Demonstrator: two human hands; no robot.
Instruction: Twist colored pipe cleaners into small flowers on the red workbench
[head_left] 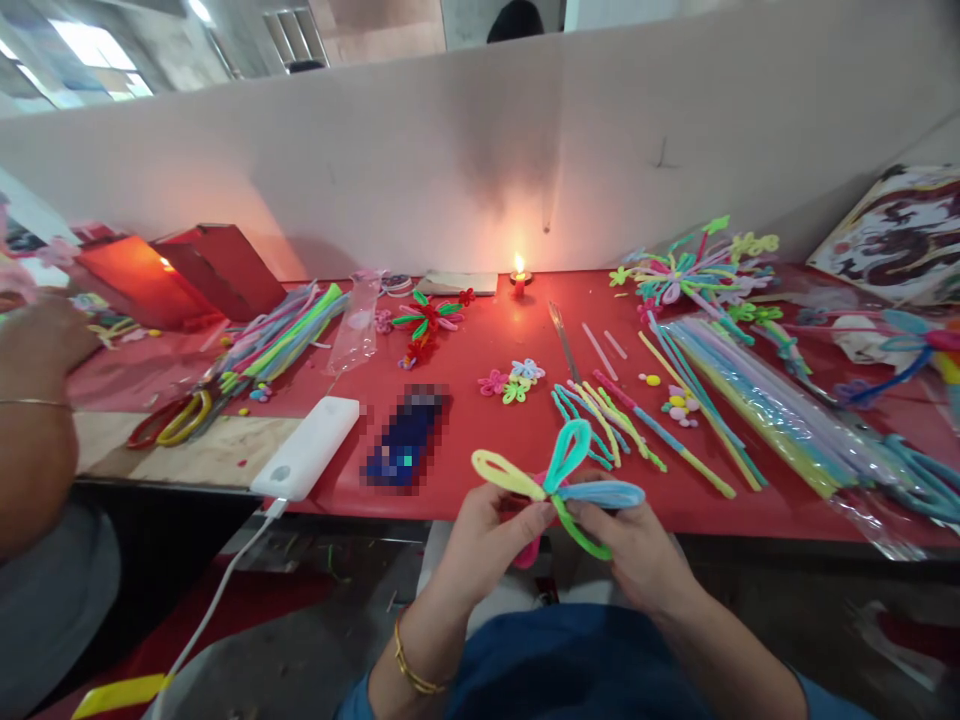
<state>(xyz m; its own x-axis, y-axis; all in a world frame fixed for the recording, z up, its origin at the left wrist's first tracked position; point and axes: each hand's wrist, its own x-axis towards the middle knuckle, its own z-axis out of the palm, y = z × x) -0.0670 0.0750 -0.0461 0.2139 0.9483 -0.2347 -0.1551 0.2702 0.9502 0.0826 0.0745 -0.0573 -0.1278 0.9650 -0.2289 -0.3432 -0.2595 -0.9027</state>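
Observation:
A looped pipe-cleaner flower (568,450) with yellow, teal, blue, green and pink petals is held over the table's front edge. My left hand (491,535) pinches it near the centre from the left, between the yellow and pink loops. From the right, my right hand (637,545) grips it by the blue and green loops, its thumb close to the middle. Both hands are closed on the flower, and the fingers behind the petals are partly hidden. Just beyond it lie small fuzzy flowers (517,388) and short twisted pipe cleaners (615,420).
A lit candle (519,278) burns at the back of the red table (480,350). A phone (407,437), a white power bank (307,447) and scissors (176,418) lie left. Bagged pipe cleaners (772,400) lie right. Another person's arm (37,420) is at far left.

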